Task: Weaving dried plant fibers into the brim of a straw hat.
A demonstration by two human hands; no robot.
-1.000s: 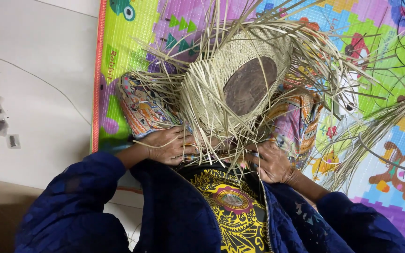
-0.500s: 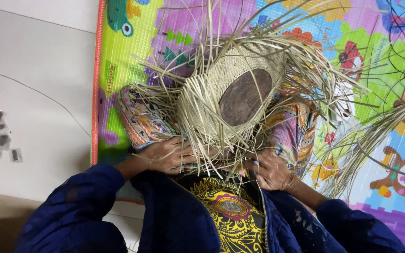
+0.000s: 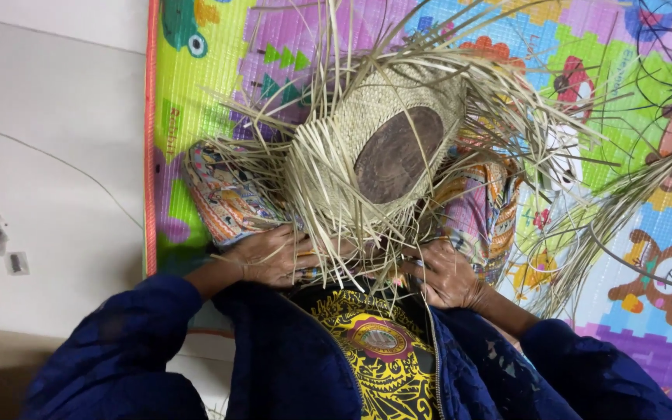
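Head view: half-woven straw basket point(image 3: 367, 155) on lap over colourful play mat point(image 3: 196, 93), dark mould point(image 3: 398, 152) inside. Left hand point(image 3: 270, 255), right hand point(image 3: 445, 274) fingers pinching loose strands at lower edge. Base woven; sides look mostly unfinished.

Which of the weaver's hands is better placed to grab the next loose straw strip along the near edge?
Probably the left hand: it already rests among the loose pale straw strips of the half-woven straw basket. The right hand sits lower, by the patterned cloth.
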